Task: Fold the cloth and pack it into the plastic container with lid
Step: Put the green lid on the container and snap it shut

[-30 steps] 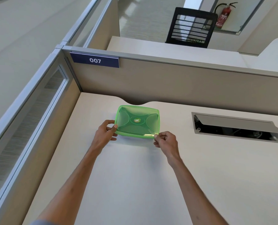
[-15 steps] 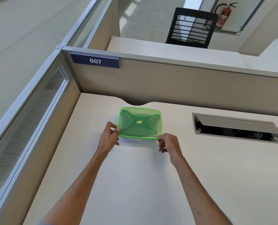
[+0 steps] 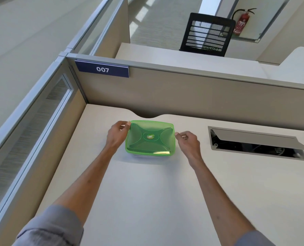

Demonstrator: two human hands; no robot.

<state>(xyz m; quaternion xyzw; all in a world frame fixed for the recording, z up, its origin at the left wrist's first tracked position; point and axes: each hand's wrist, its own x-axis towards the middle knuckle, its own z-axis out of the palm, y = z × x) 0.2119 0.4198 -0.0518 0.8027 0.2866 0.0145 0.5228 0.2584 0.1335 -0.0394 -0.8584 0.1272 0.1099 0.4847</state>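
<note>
From the head camera, a green plastic container [image 3: 149, 138] with its lid [image 3: 150, 134] on sits flat on the pale desk [image 3: 147, 192], toward the far side, just near of the notch in the desk's far edge. The left hand [image 3: 117, 134] is at the container's far left corner, thumb and fingertips [image 3: 129, 123] pinched on the lid's rim there. The right hand [image 3: 187, 141] is at the right edge, its fingers curled, with a fingertip touching or just beside the rim; whether it has hold of the rim I cannot tell. Half a second ago both hands were at the near corners; they have since moved along the sides toward the far end. The container has stayed where it was. The cloth is not visible. To the right, well apart, a cable hatch [image 3: 254, 142] lies open in the desk. A "007" sign [image 3: 102, 69] hangs on the far partition.
</note>
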